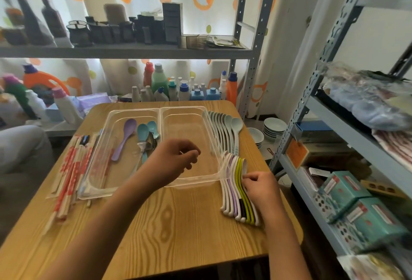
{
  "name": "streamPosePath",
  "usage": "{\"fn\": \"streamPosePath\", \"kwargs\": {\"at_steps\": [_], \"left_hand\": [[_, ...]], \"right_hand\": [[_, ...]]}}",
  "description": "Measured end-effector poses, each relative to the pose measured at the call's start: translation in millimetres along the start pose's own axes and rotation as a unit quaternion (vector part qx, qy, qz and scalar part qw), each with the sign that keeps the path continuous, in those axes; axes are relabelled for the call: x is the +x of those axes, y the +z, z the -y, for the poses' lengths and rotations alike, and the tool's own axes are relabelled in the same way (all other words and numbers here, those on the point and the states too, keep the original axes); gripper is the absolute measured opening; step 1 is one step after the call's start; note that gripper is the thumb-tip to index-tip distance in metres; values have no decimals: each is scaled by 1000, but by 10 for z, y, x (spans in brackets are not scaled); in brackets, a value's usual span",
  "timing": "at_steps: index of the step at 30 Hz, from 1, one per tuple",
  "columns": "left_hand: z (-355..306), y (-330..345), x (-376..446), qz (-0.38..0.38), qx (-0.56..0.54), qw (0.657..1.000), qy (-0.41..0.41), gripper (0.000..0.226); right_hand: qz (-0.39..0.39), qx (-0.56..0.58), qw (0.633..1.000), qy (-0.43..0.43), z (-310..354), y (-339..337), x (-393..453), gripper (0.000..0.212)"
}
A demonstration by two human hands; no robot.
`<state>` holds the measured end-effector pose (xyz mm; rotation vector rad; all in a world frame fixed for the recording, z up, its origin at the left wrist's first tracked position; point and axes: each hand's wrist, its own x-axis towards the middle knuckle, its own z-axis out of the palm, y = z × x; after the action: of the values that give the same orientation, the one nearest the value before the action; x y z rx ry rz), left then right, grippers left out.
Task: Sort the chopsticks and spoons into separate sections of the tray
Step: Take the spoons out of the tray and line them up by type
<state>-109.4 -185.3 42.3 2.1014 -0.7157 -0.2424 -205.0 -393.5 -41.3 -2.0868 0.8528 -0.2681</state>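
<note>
Plastic spoons (pixel 239 188) lie beside the tray (pixel 189 181). One is pinched by the right hand (pixel 259 187); it should be lifted alone. Nothing is held by the curled left hand (pixel 176 159).

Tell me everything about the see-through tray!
The tray is clear plastic with two long sections side by side, lying flat on the wooden table. The left section holds a purple spoon, teal spoons and metal ones. The right section looks empty; the left hand hovers over it.
</note>
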Motion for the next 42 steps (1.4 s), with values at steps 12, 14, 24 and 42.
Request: {"fn": "streamPosePath", "kwargs": {"at_steps": [12,14,24,42], "left_hand": [[-2,-50,-25,3,4,1000,1,12],[-13,-67,-35,1,4,1000,1,13],[126,-345,-187,-60,23,998,-26,14],[828,-663,679,-116,25,960,-254,43]], "right_hand": [[-20,19,1000,14,-4,-105,-15,22],[-35,27,999,-3,46,-140,-41,21],[-28,92,989,-109,781,-63,-141,15],[32,98,981,-166,1533,791,75,17]]}}
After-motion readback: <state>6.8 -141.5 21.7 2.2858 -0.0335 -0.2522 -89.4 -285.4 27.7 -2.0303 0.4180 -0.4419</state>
